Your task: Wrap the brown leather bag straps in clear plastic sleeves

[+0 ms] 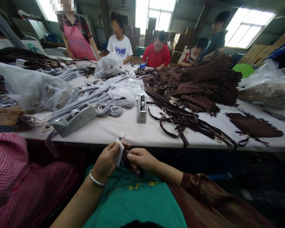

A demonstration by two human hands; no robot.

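Over the green apron, just off the table's front edge, my left hand (106, 160) pinches a small white slip (120, 152) between thumb and fingers. Close beside it on the right, my right hand (143, 160) is closed on a dark brown strap (126, 158), partly hidden by the fingers. A thin dark end sticks up above the slip. On the table ahead stands a small grey tape dispenser (142, 110). To its right lie loose brown straps (180, 123) with metal clasps.
The white table (123, 129) carries a larger tape dispenser (76, 120), grey straps (97, 95), plastic bags (38, 88), piled brown pouches (192, 82) and a single pouch (255, 125). A co-worker's hand (8, 115) is at the left. Several people stand across the table.
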